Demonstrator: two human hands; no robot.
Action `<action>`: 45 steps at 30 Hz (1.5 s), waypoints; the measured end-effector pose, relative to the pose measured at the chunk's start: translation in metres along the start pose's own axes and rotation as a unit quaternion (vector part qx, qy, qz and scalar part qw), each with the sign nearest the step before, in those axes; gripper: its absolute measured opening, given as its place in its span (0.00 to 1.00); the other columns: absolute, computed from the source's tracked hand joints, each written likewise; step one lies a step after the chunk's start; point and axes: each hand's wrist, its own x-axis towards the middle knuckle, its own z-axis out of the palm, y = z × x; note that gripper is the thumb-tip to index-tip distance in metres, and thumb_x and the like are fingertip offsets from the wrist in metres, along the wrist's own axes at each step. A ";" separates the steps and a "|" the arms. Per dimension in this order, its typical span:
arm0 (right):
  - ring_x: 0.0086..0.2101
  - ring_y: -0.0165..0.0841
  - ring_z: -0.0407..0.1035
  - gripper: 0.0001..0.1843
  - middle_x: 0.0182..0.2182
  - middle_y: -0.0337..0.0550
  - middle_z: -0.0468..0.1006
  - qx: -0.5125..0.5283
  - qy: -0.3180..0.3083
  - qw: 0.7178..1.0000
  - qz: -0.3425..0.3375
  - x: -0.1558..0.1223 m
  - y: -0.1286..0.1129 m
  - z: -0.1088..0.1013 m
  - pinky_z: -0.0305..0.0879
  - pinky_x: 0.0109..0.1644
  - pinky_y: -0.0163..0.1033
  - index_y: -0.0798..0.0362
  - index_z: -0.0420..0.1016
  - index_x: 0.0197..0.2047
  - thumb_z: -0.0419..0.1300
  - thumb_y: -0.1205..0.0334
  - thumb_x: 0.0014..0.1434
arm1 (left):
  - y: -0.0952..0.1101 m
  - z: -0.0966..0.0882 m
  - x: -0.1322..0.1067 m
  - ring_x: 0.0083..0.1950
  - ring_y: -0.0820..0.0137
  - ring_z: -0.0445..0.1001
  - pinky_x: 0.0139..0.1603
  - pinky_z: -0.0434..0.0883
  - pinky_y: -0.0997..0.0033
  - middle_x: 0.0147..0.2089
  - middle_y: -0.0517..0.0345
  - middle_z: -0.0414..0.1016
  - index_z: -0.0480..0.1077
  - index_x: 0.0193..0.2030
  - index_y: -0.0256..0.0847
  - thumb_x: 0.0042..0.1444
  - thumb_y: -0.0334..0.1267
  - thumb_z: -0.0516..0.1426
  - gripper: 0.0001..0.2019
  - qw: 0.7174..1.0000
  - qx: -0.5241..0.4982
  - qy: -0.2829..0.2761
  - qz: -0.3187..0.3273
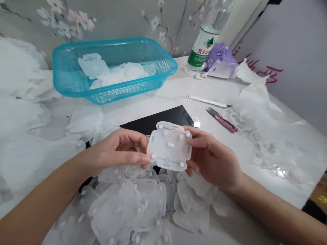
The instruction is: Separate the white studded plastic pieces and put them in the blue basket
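Observation:
Between my two hands is a translucent white plastic plate (170,151) with scalloped edges, small slots and several round white pegs. My left hand (122,149) pinches its lower left corner with thumb and fingers. On the other side, my right hand (212,153) grips the plate's right edge, some fingers hidden behind it. Below the hands lies a loose heap of similar plates (117,207), many with pegs on them. Behind the held plate, a flat black panel (158,120) rests on the white table.
A blue plastic basket (114,92) with similar plates stands at the back. Right of it are a water bottle (200,47), a purple tissue pack (221,61), a slim white tool (208,101), thread snips (222,119) and clear scraps (270,132). More stacked plates (22,136) fill the left.

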 end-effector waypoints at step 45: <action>0.14 0.12 0.47 0.19 0.21 0.32 0.52 0.033 0.065 0.997 0.040 0.016 0.008 0.000 0.53 0.19 0.25 0.57 0.53 0.39 0.53 0.56 0.47 | 0.099 -0.075 0.022 0.46 0.64 0.72 0.46 0.68 0.66 0.44 0.49 0.74 0.70 0.45 0.34 0.52 0.43 0.56 0.17 0.762 0.457 0.457 0.042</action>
